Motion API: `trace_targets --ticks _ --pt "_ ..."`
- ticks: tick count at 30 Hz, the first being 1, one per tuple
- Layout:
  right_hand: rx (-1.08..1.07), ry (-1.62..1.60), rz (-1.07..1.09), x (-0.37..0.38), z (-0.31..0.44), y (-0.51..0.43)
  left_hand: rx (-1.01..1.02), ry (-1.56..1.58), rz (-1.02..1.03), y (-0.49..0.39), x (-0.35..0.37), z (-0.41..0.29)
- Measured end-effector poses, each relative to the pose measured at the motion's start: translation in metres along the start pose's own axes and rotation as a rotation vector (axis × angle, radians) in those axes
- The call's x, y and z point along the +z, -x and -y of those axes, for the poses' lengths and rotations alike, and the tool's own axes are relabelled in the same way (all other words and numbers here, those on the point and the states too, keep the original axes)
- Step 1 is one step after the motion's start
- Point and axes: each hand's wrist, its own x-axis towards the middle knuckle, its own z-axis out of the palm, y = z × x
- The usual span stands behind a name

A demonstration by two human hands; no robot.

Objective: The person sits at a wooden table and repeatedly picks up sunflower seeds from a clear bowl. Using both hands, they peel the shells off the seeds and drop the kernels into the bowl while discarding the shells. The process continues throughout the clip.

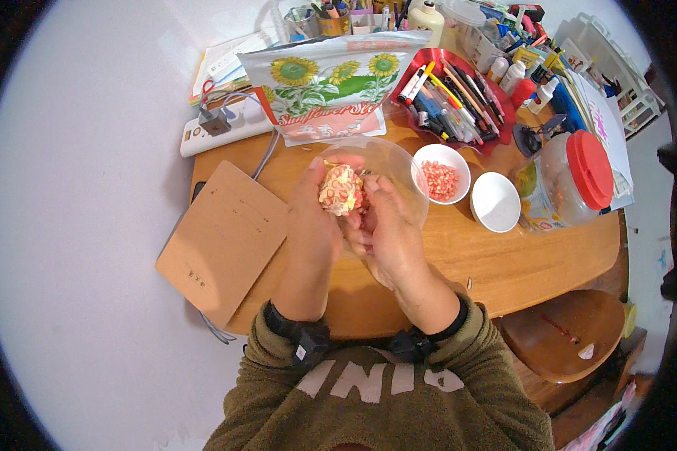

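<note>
Over a clear plastic bowl (398, 160), both hands are around a partly peeled pomegranate piece (339, 190), its pink seeds and pale yellow membrane showing. My left hand (314, 214) holds it from the left side. Against its right side are the fingers of my right hand (388, 225); a further bit of pomegranate shows between them, mostly hidden. A white bowl (441, 173) with loose pomegranate seeds stands just right of the clear bowl. Beside it is a second white bowl (495, 202) with no seeds visible in it.
A sunflower seed bag (333, 84) stands behind the clear bowl. A brown cardboard-like folder (225, 242) lies left, below a power strip (189, 141). Pens fill a red dish (505, 138) at the back right. A red-lidded plastic jar (561, 183) lies tilted at right.
</note>
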Motion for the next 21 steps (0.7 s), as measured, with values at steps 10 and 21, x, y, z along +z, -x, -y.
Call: trace_targets --ticks 10,21 --pt "-0.25 0.291 -0.035 -0.001 -0.015 -0.008 0.069 -0.027 -0.087 0.0 0.008 0.004" --pt "-0.121 0.206 0.022 0.004 -0.004 -0.002 0.03 0.099 -0.026 -0.002 0.004 0.004"
